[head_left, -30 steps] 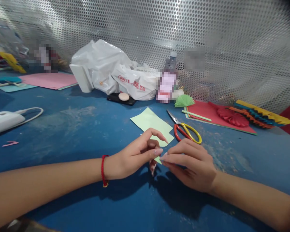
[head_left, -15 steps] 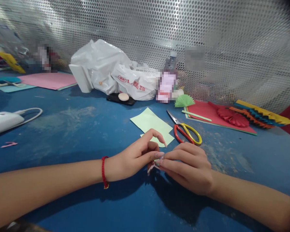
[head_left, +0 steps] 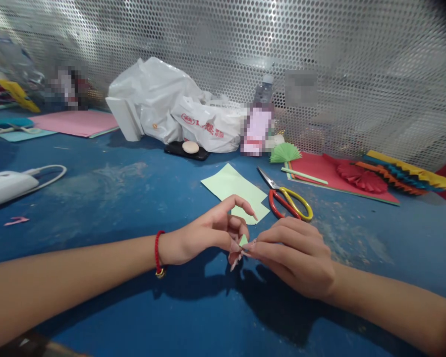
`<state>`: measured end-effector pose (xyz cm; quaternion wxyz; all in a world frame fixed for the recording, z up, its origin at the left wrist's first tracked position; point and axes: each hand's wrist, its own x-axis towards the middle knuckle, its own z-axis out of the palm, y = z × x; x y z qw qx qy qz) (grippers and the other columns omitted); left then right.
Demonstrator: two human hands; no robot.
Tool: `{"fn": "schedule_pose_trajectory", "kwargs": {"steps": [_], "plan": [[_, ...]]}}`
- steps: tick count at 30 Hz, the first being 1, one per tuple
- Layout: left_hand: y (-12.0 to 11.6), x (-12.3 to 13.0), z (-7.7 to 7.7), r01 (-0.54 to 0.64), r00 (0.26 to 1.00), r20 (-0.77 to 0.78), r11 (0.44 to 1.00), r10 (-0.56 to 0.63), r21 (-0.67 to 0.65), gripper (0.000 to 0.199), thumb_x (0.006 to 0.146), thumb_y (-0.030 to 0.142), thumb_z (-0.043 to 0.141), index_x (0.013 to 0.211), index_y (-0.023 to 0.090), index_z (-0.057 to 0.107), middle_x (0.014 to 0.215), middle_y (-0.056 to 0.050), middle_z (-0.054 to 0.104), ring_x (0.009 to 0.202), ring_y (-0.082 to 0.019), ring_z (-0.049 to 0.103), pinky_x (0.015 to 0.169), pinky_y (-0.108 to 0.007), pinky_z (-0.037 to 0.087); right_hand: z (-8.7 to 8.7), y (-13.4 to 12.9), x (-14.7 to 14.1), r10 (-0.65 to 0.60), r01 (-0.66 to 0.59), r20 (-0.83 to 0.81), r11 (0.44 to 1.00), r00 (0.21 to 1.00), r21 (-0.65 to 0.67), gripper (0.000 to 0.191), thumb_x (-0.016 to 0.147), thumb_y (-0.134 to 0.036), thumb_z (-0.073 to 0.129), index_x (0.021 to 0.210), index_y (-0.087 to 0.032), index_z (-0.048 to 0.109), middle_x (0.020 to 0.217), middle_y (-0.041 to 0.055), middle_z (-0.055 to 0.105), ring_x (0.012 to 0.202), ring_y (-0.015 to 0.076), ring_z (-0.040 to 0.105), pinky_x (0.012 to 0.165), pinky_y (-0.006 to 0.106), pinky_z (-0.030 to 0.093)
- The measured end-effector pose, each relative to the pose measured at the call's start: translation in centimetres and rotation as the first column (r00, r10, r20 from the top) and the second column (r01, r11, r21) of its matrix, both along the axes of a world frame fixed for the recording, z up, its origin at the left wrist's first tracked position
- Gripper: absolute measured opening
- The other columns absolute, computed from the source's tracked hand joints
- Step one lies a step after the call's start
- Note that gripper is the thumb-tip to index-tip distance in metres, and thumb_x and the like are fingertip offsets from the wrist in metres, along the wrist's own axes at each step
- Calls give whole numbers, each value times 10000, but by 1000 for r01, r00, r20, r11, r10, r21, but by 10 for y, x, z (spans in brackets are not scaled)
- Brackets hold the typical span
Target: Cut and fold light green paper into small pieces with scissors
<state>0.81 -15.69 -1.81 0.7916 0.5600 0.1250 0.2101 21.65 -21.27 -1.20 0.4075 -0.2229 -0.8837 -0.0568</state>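
The blue table [head_left: 115, 198] bears bulging white bags [head_left: 171, 106], contents hidden, and a capped bottle [head_left: 259, 116], partly blurred. The left hand [head_left: 204, 235], index finger raised, and right hand [head_left: 297, 253] pinch a small green paper [head_left: 243, 240] between their fingertips.

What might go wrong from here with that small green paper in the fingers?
The small green paper sits at the fingertips of the left hand and right hand, so it might slip or crease. The scissors lie just beyond the right hand, whose knuckles could bump them. The light-green sheets lie just past the left hand and might shift.
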Motion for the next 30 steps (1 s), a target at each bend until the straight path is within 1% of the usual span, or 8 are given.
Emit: {"fn": "schedule_pose_trajectory", "kwargs": {"steps": [7,13,18,20,23,26,30], "plan": [[0,0,2,-2,1000,6,1000,3,-8,381,780,65,577,1093,229,432,792,24,595,640,-106,592,594,-224,515,1,-1,0,-5,5,16,1000,1000,4,108,918,-120,594,932,-131,701,758,49,723,615,128,576,587,269,466],[3,-2,1,12,1000,10,1000,-11,-29,419,810,64,596,1143,236,406,825,19,605,651,-112,620,628,-257,536,-1,-1,0,3,-3,-19,1000,1000,0,90,888,-96,634,931,-119,710,756,57,722,601,136,563,570,281,455],[8,-4,1,64,997,33,997,-63,-44,468,823,40,603,1186,237,384,859,10,627,681,-122,656,687,-300,568,0,-1,2,-5,6,-33,1000,999,11,79,882,-95,639,904,-112,712,760,57,715,605,135,565,571,283,456],[9,-5,1,83,996,35,995,-82,-46,490,820,28,617,1197,235,382,858,10,632,681,-125,670,690,-299,574,1,-1,3,5,-5,-21,1000,1000,17,80,885,-94,631,904,-107,707,771,61,717,613,136,572,573,283,460],[10,-6,1,103,994,32,993,-101,-50,526,809,18,646,1206,243,383,837,26,623,693,-141,694,680,-289,581,4,-3,4,26,-26,24,999,999,22,88,893,-100,619,919,-103,702,799,67,722,627,138,593,570,282,460],[11,-7,0,142,990,27,989,-141,-48,559,801,24,671,1219,259,383,822,37,613,684,-156,710,641,-273,586,5,-5,4,56,-59,59,997,997,56,116,911,-112,594,940,-98,705,810,63,728,613,135,596,544,283,434],[10,-8,-1,170,985,-1,985,-170,-19,543,799,46,694,1198,259,393,805,41,615,638,-161,717,574,-244,583,5,-4,2,74,-81,74,991,995,106,134,919,-125,588,955,-91,713,802,52,736,590,129,598,515,283,411]]}}
